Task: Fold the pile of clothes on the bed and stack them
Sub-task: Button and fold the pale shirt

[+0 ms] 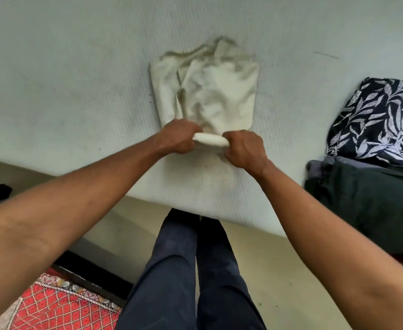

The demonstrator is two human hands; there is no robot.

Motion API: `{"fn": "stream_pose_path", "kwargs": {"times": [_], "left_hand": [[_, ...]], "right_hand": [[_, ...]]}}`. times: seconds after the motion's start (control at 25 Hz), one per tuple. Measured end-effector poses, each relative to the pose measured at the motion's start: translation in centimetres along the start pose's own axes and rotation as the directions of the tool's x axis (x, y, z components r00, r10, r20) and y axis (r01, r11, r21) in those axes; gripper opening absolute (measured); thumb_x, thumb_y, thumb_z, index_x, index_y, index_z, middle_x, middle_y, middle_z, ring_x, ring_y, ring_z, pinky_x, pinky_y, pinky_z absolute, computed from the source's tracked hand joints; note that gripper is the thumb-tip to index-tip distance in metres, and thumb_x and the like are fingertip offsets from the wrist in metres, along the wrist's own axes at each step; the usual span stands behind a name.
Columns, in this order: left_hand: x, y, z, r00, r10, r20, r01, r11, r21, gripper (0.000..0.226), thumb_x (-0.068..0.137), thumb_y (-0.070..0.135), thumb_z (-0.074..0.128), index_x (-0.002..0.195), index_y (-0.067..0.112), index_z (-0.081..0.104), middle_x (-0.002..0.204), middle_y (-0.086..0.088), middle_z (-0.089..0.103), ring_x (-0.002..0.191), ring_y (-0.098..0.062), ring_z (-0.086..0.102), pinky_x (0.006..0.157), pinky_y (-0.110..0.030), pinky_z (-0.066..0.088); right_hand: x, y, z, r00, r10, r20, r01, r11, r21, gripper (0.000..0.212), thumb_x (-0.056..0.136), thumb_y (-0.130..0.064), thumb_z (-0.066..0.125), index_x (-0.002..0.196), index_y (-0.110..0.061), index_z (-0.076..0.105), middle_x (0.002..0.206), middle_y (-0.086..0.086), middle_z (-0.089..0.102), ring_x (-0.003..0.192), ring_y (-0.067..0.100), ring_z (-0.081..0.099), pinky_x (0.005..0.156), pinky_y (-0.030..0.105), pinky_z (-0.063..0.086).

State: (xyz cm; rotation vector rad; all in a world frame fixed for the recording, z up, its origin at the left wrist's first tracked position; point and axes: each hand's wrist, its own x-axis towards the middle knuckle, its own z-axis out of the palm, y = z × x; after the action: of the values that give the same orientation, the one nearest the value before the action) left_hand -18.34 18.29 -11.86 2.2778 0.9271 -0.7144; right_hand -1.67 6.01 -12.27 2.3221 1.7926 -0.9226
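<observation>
A cream garment (210, 91) lies partly folded on the pale bed (76, 79), its far end rumpled. Its near edge is rolled into a tight tube between my hands. My left hand (180, 139) grips the left end of that roll and my right hand (244, 150) grips the right end. At the right edge of the bed sits the pile of clothes: a navy garment with white leaves (374, 120) on top of a dark green one (367, 201).
The bed's near edge runs diagonally just in front of my legs (195, 270). A beige floor lies below it. A red patterned rug (53, 303) sits at the lower left beside a dark frame.
</observation>
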Motion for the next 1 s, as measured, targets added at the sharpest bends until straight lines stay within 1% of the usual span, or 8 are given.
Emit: {"fn": "stream_pose_path", "kwargs": {"times": [0.12,0.2,0.36,0.52,0.6,0.76,0.88,1.0], "left_hand": [[-2.8,0.8,-2.1,0.905,0.023,0.424,0.007,0.998,-0.07,0.019,0.085,0.009,0.054,0.097,0.017,0.067,0.099,-0.005,0.07,0.089,-0.026,0.064,0.069,-0.029,0.045],[-3.7,0.5,-3.2,0.845,0.06,0.531,0.035,0.986,-0.166,0.012,0.078,0.01,0.055,0.085,0.016,0.063,0.085,-0.002,0.067,0.082,-0.023,0.062,0.06,-0.027,0.043],[0.0,-2.2,-6.7,0.934,0.042,0.356,0.074,0.949,-0.306,0.042,0.058,0.029,0.051,0.093,0.014,0.069,0.099,-0.007,0.071,0.088,-0.022,0.064,0.066,-0.026,0.047],[5.2,-5.1,-6.7,0.986,-0.163,0.031,0.166,0.972,-0.167,0.034,0.086,0.03,0.06,0.118,0.021,0.066,0.121,-0.005,0.066,0.11,-0.025,0.06,0.09,-0.038,0.044],[6.0,-4.7,-5.4,0.958,-0.23,-0.171,0.221,0.973,-0.073,0.043,0.087,0.022,0.056,0.13,0.022,0.059,0.128,-0.005,0.062,0.121,-0.028,0.053,0.1,-0.048,0.036],[2.5,-1.7,-0.4,0.808,-0.042,-0.587,0.035,0.999,-0.023,0.061,0.088,0.03,0.05,0.148,0.019,0.046,0.155,-0.009,0.041,0.146,-0.03,0.033,0.111,-0.056,0.028],[-0.2,0.2,4.9,0.863,0.094,-0.496,-0.046,0.993,0.107,0.069,0.097,0.045,0.046,0.159,0.026,0.023,0.168,-0.009,0.011,0.155,-0.029,0.006,0.118,-0.064,0.011],[-0.1,-0.9,9.1,0.893,0.073,-0.444,-0.021,0.992,0.121,0.066,0.103,0.05,0.039,0.161,0.028,0.015,0.168,-0.01,0.005,0.155,-0.03,0.002,0.116,-0.07,0.009]], "right_hand": [[-3.0,-0.3,-3.0,0.911,-0.041,0.411,-0.023,0.989,0.148,0.016,0.081,-0.019,0.061,0.093,-0.021,0.072,0.099,0.009,0.073,0.095,0.034,0.067,0.072,0.033,0.048],[-3.7,0.5,-4.7,0.821,-0.044,0.57,-0.121,0.961,0.249,0.007,0.073,-0.019,0.066,0.079,-0.021,0.069,0.089,0.004,0.072,0.089,0.027,0.067,0.067,0.03,0.045],[2.3,2.8,-6.9,0.942,0.06,0.33,-0.199,0.892,0.406,0.008,0.071,-0.026,0.072,0.078,-0.025,0.068,0.091,0.005,0.073,0.087,0.024,0.066,0.069,0.03,0.046],[7.7,4.4,-5.3,0.964,0.167,0.206,-0.25,0.832,0.496,0.026,0.081,-0.012,0.062,0.1,-0.024,0.075,0.103,-0.003,0.073,0.101,0.017,0.066,0.077,0.027,0.051],[7.9,4.2,-4.2,0.954,0.276,0.122,-0.3,0.834,0.462,0.046,0.082,-0.013,0.059,0.124,-0.025,0.07,0.119,0.0,0.07,0.113,0.02,0.063,0.093,0.034,0.051],[3.6,0.7,-1.0,0.867,0.188,-0.462,-0.078,0.966,0.247,0.048,0.089,-0.022,0.058,0.136,-0.015,0.061,0.137,0.014,0.059,0.125,0.035,0.054,0.101,0.048,0.046],[0.2,-2.8,4.2,0.912,0.02,-0.41,0.023,0.995,0.101,0.053,0.103,-0.031,0.051,0.154,-0.018,0.044,0.165,0.015,0.03,0.154,0.034,0.024,0.123,0.054,0.02],[0.9,-2.7,8.4,0.955,0.059,-0.292,-0.055,0.998,0.022,0.058,0.108,-0.043,0.04,0.161,-0.026,0.027,0.17,0.011,0.013,0.158,0.03,0.007,0.124,0.059,0.009]]}}
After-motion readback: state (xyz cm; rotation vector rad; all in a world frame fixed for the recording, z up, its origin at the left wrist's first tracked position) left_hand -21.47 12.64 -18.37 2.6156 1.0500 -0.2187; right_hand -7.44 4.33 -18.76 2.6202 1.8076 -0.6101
